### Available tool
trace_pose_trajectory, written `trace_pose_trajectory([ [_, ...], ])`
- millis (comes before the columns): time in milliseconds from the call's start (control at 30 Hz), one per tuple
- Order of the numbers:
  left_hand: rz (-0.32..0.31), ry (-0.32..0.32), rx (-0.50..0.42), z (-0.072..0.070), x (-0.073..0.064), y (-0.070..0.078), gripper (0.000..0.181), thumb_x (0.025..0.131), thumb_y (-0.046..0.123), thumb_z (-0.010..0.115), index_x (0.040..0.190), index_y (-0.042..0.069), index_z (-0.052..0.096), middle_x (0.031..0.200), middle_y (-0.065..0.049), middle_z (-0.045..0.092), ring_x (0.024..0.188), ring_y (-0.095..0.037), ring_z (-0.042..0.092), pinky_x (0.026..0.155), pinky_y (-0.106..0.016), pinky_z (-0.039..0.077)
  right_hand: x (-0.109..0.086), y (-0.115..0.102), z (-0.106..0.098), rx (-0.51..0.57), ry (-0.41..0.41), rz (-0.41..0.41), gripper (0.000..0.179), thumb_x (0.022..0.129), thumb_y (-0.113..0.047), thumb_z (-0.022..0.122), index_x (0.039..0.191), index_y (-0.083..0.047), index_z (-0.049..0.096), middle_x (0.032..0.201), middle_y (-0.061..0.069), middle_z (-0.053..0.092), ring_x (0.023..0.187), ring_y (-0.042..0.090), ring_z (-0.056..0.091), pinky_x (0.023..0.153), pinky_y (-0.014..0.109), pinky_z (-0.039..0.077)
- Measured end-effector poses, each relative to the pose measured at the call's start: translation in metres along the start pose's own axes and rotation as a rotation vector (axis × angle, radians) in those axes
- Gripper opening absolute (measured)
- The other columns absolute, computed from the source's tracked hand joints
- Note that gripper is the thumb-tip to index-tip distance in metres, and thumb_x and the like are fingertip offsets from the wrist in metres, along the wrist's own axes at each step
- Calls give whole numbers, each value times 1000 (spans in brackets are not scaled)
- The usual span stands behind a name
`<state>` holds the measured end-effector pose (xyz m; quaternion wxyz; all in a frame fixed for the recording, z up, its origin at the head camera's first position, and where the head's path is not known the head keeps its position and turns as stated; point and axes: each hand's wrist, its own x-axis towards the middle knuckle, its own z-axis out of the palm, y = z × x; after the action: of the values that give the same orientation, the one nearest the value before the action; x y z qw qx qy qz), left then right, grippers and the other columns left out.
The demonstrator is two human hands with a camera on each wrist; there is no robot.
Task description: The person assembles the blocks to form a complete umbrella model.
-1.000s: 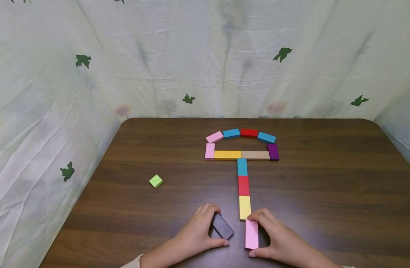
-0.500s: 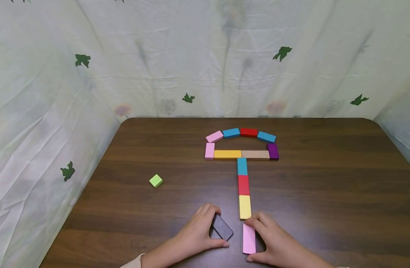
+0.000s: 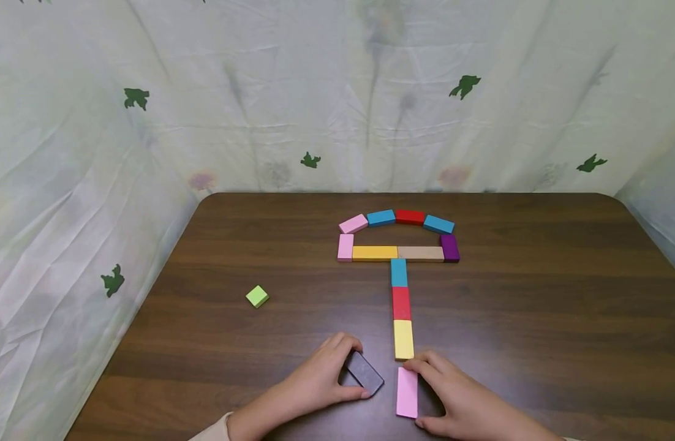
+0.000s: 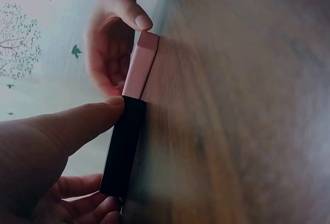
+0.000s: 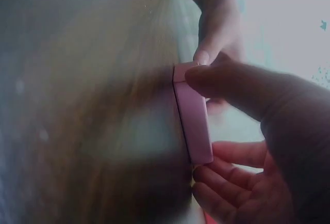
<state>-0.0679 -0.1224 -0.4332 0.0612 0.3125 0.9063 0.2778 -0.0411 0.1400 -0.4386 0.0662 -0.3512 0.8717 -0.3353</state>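
Observation:
In the head view my left hand (image 3: pixel 322 375) holds a dark grey block (image 3: pixel 366 375) by its two ends, thumb near and fingers far. The block lies slanted on the table. To its right, my right hand (image 3: pixel 460 397) grips a pink block (image 3: pixel 407 393) between thumb and fingertips at its ends. That pink block lies a small gap below a light yellow block (image 3: pixel 403 340), the lowest of a column under a red block (image 3: pixel 401 303) and a blue block (image 3: pixel 399 272). The right wrist view shows the thumb on one end of the pink block (image 5: pixel 194 121).
Above the column, an orange-yellow block (image 3: pixel 374 253) and a tan block (image 3: pixel 420 253) form a bar. Pink, blue, red and purple blocks arch over it. A small green block (image 3: pixel 257 296) lies apart on the left of the brown table (image 3: pixel 536 306). Patterned cloth (image 3: pixel 337 92) hangs behind.
My right hand has drawn the pink block slightly left and toward me, away from the yellow block. The left thumb has closed onto the grey block's near end.

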Motion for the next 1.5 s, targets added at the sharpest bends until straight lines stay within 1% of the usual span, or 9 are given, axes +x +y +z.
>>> trace_pose_trajectory([
  [100, 10, 6, -3, 0, 0, -1, 52, 70, 41, 74, 104, 10, 49, 96, 6, 45, 90, -10, 44, 80, -25, 39, 0, 0, 2, -58, 43, -24, 61, 74, -38, 73, 124, -14, 47, 119, -11, 39, 104, 6, 43, 84, 27, 44],
  [133, 17, 11, -3, 1, 0, -2, 52, 70, 41, 74, 103, 10, 49, 96, 6, 45, 89, -10, 44, 80, -25, 39, 0, 0, 2, -67, 47, -16, 61, 74, -40, 72, 123, -14, 48, 118, -11, 40, 103, 6, 43, 84, 28, 44],
  [233, 25, 17, -3, 1, 0, -3, 52, 70, 41, 74, 103, 10, 49, 95, 6, 45, 89, -9, 44, 79, -24, 39, 1, -2, 5, -82, 47, 28, 63, 73, -44, 71, 123, -13, 49, 116, -10, 41, 102, 7, 44, 83, 30, 44],
  [367, 24, 16, 0, 2, 0, -3, 52, 70, 42, 74, 103, 11, 49, 96, 7, 45, 88, -9, 44, 78, -24, 39, 3, -5, 7, -66, 12, 109, 64, 73, -50, 68, 123, -14, 49, 112, -10, 42, 97, 7, 44, 80, 29, 44],
  [467, 18, 13, 3, 2, 0, -3, 53, 69, 42, 74, 104, 11, 49, 96, 7, 45, 88, -9, 44, 77, -23, 40, 4, -5, 9, -63, 9, 138, 64, 73, -53, 66, 122, -14, 50, 109, -10, 42, 94, 6, 43, 78, 28, 44],
  [667, 9, 1, 1, 1, 0, -3, 53, 70, 43, 74, 104, 12, 49, 96, 7, 44, 88, -8, 43, 77, -23, 39, 5, -4, 14, -90, 72, 119, 63, 72, -55, 66, 119, -16, 52, 108, -11, 42, 92, 5, 42, 76, 28, 44],
  [967, -1, -15, -5, 0, 1, -3, 52, 71, 43, 73, 105, 12, 48, 97, 7, 45, 89, -9, 43, 77, -23, 39, 7, -2, 21, -131, 202, 55, 60, 69, -56, 68, 111, -16, 54, 103, -14, 43, 88, 3, 42, 72, 27, 43],
  [1400, 7, -13, 0, -1, 1, -3, 53, 71, 44, 73, 105, 12, 48, 97, 6, 45, 90, -9, 44, 78, -24, 40, 9, -6, 23, -164, 220, 104, 63, 67, -59, 67, 110, -15, 54, 99, -13, 43, 88, 3, 42, 74, 30, 43],
  [1500, 11, -11, 1, 0, 1, -4, 53, 71, 44, 73, 105, 12, 48, 98, 6, 45, 90, -9, 44, 79, -24, 40, 9, -6, 25, -141, 240, 104, 65, 66, -59, 69, 111, -15, 53, 98, -13, 42, 87, 2, 40, 72, 28, 42],
])
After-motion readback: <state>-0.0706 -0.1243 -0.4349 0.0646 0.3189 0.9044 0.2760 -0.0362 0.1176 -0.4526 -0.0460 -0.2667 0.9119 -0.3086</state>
